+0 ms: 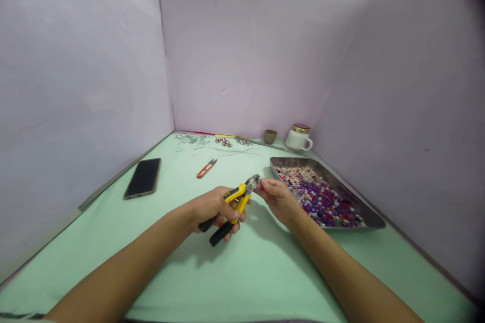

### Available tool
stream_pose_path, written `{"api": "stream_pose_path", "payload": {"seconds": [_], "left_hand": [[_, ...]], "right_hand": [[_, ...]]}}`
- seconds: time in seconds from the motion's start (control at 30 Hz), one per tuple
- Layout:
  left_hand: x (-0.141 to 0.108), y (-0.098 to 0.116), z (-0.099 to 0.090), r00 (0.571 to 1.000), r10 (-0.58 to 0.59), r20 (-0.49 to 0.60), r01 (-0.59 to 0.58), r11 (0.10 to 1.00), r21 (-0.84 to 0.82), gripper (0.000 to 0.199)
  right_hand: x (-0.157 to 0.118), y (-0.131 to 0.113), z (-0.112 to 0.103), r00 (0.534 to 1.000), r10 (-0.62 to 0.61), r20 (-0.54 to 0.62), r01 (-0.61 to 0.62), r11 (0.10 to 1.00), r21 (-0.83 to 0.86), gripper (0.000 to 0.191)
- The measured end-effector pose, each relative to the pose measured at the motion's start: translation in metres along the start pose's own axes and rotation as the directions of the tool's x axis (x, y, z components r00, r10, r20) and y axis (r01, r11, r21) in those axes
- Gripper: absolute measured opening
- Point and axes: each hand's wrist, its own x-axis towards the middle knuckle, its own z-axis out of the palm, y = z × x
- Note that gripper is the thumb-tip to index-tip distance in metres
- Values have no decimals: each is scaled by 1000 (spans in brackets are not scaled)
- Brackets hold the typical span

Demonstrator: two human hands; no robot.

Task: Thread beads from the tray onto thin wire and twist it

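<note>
My left hand (217, 211) is wrapped round the yellow and black handles of a pair of pliers (241, 202), above the middle of the green tabletop. The pliers' metal jaws point up and to the right, close to the fingertips of my right hand (278, 199). Those fingers are pinched together at the jaw tips; what lies between them is too small to make out. Just right of my right hand stands a metal tray (364, 207) with many purple, red, white and cream beads (322, 199).
A phone (143, 177) lies at the left, and orange snips (206, 168) lie behind my left hand. Wire pieces (192, 140) and beaded pieces (223, 142) are along the back, with a small brown pot (270, 136) and a lidded white mug (298, 139). Lilac panels (257, 60) enclose the table.
</note>
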Motion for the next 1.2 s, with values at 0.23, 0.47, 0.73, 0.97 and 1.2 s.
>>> {"api": "stream_pose_path", "payload": {"seconds": [0.23, 0.47, 0.73, 0.97, 1.2], "left_hand": [[5, -7, -7, 969, 44, -242, 91, 849, 520, 23], [13, -24, 6, 849, 324, -418, 419, 69, 905, 48], [9, -13, 1, 914, 168, -368, 220, 557, 801, 21], [-1, 0, -2, 1000, 17, 24, -16, 999, -42, 40], [1, -1, -11, 999, -8, 49, 12, 996, -84, 41]], "right_hand": [[-2, -2, 6, 987, -2, -161, -35, 973, -227, 23], [-3, 2, 18, 922, 103, -374, -235, 915, -327, 21], [-2, -5, 11, 971, 23, -239, -111, 925, -363, 21], [-1, -6, 4, 992, -121, -35, 107, 957, -269, 32], [-3, -10, 4, 992, -110, -54, 79, 913, -401, 26]]}}
